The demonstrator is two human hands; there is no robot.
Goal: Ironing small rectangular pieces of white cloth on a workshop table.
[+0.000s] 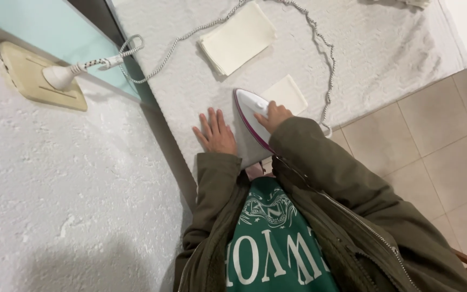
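Two hands work beside the iron (251, 116): the right hand (274, 115) grips its handle, over the small cloth (286, 93); the left hand (215, 131) lies open, flat. Better keep those fingers away from the iron.

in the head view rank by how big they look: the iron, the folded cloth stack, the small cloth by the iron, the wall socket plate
1. Wall socket plate and folded cloth stack: alike, and the plate is nearer the camera.
2. Iron, partly hidden by the right hand.
3. Small cloth, partly covered.
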